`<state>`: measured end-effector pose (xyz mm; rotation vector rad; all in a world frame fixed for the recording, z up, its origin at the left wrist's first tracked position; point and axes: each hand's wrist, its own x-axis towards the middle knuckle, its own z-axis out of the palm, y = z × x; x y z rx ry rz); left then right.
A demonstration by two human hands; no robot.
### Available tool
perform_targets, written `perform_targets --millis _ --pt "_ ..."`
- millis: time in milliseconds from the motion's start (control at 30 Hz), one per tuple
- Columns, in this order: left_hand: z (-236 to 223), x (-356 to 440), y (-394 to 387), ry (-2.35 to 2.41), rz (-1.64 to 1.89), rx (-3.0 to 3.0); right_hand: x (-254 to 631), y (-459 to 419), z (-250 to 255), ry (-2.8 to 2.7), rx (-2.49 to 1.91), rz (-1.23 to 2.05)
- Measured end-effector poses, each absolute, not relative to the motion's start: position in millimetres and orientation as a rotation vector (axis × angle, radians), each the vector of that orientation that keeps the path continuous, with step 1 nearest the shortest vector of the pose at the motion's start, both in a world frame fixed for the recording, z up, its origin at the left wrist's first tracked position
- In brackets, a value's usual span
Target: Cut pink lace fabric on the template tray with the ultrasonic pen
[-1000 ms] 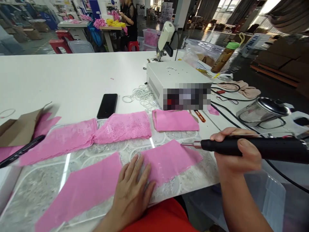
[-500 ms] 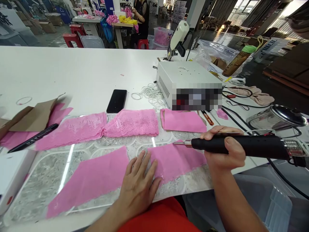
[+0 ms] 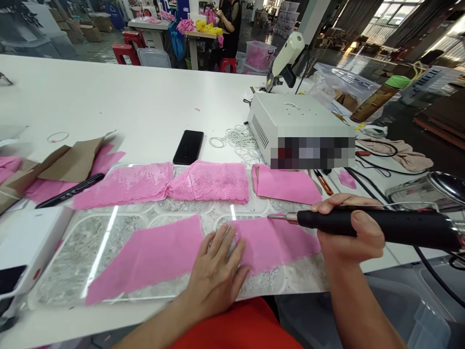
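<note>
My left hand [image 3: 218, 269] lies palm down with fingers spread, its fingertips on the left edge of a pink fabric piece [image 3: 271, 245]. In my right hand [image 3: 350, 230] is a black corded handpiece [image 3: 403, 224], held level from the right, fingers wrapped round it. Its thin metal tip [image 3: 281, 216] points left over the top edge of that piece; whether it touches, I cannot tell. To the left of my left hand, a second pink piece [image 3: 152, 257] lies flat. Both pieces rest on a clear patterned sheet [image 3: 78, 264].
Behind them lie pink lace fabric [image 3: 210, 182], a folded pink piece [image 3: 286, 184], a black phone [image 3: 188, 147] and thin white loops [image 3: 241, 140]. A grey metal box [image 3: 300, 116] stands at the back right. Cables and a lidded glass jar [image 3: 414, 191] occupy the right side.
The view has shifted, so the table's things sit further right. The tool tip has moved left along the fabric's top edge. My left hand stays on the fabric.
</note>
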<state>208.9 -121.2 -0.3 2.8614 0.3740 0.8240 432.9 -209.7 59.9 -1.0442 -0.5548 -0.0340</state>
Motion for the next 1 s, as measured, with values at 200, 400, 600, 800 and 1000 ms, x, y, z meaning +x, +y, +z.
perform_targets --millis 200,400,600,800,1000 --pt "2 209 -122 0.378 0.810 2.846 418 -198 65 -0.587 -1.016 0.059" --pt "2 208 -122 0.373 0.806 2.844 408 -190 64 -0.611 -1.013 0.094" --pt "1 209 -121 0.365 0.801 2.837 409 -189 61 -0.637 -1.009 0.094" --pt "2 207 -121 0.325 0.894 2.805 408 -190 63 -0.635 -1.001 0.099" --pt "9 197 -126 -0.086 1.069 2.738 398 -197 71 -0.631 -0.978 0.250"
